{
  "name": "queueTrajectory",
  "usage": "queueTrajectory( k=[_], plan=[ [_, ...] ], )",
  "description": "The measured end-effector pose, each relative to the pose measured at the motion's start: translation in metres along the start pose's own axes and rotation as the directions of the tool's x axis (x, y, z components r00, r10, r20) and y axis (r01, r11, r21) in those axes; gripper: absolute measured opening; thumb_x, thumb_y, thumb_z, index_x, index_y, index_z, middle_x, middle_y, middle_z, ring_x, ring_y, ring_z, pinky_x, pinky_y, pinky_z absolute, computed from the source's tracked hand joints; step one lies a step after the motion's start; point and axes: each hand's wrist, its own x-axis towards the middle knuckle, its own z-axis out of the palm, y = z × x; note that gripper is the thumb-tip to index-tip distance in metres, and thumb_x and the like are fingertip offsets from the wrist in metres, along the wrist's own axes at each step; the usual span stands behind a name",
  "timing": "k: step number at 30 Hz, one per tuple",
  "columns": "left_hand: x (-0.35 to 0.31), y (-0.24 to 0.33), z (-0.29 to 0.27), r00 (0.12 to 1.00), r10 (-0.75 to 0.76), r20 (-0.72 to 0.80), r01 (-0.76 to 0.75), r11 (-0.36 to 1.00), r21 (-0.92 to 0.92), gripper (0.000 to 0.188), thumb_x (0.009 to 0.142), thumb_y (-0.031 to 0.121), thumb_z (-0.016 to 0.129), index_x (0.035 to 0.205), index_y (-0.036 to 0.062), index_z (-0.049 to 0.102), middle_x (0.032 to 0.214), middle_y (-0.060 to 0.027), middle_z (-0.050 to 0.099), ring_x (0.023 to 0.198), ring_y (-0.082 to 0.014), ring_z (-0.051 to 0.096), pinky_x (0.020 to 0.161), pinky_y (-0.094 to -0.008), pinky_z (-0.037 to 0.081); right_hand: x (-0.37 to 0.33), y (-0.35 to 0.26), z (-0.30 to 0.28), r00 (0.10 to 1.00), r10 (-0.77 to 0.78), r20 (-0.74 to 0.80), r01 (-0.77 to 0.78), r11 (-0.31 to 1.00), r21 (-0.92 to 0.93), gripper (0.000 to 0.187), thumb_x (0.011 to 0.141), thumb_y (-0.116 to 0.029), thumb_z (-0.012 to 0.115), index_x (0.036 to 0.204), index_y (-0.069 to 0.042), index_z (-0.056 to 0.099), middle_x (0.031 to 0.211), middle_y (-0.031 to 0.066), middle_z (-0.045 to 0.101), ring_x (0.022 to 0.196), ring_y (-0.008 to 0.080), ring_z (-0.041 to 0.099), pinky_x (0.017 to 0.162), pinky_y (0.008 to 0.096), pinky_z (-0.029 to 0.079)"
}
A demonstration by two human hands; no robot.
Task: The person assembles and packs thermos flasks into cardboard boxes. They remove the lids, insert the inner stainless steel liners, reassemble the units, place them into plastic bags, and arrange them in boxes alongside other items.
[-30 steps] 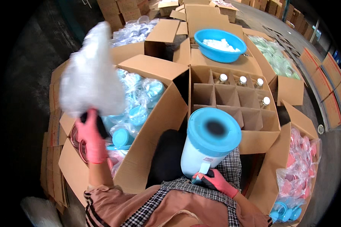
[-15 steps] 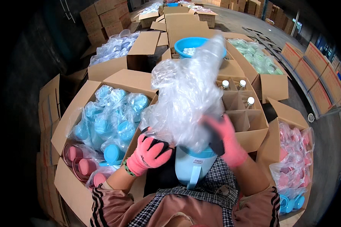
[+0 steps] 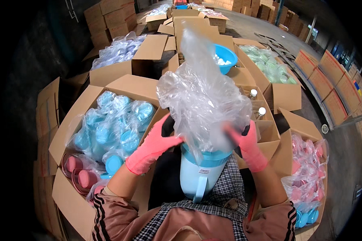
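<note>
A crumpled clear plastic bag (image 3: 205, 94) stands up over a light blue plastic pitcher (image 3: 195, 172), which rests at my lap with its handle toward me. The bag's lower edge hangs over the pitcher's darker blue rim. My left hand (image 3: 157, 140), in a pink glove with a black palm, pinches the bag's left edge beside the rim. On the other side my right hand (image 3: 247, 144), gloved alike, is at the bag's lower right edge. Its fingers are smeared by motion, so their grip does not show.
On the left, an open carton (image 3: 58, 132) has bagged blue and pink containers. Ahead stand a divided carton with glass bottles (image 3: 261, 112) and a blue basin (image 3: 231, 56) of small white pieces. Pink bagged containers (image 3: 307, 168) fill a carton at right; green ones (image 3: 265, 60) lie beyond.
My left hand has moved up and turned, its thumb now at the bag's edge. The bag's upright top has swung left and its lower part has spread wider; more of the basin shows.
</note>
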Motion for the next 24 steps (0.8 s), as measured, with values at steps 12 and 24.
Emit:
queueTrajectory(
  k=[12, 24],
  plan=[
    [-0.003, -0.004, 0.033, 0.995, 0.100, 0.018, -0.102, 0.989, 0.103, 0.048, 0.078, 0.018, 0.062, 0.117, -0.0026, 0.043, 0.108, -0.0089, 0.051, 0.102, -0.0179, 0.049, 0.086, -0.0296, 0.040, -0.011, 0.001, 0.015, 0.592, -0.506, 0.627, 0.806, 0.362, -0.469, 0.041, 0.056, -0.021, 0.068, 0.090, -0.004, 0.053, 0.116, 0.0163, 0.046, 0.106, 0.0381, 0.043, 0.091, 0.0441, 0.035],
    [0.005, -0.050, 0.024, 0.940, 0.336, 0.050, -0.327, 0.855, 0.403, 0.048, 0.080, 0.011, 0.059, 0.125, 0.0055, 0.041, 0.120, -0.0094, 0.049, 0.111, -0.0194, 0.045, 0.093, -0.0331, 0.037, -0.011, -0.025, -0.001, 0.924, -0.361, -0.130, 0.349, 0.931, -0.107, 0.085, 0.059, -0.026, 0.080, 0.125, -0.004, 0.032, 0.109, 0.0041, 0.043, 0.095, 0.0131, 0.044, 0.085, 0.0287, 0.037]
  ],
)
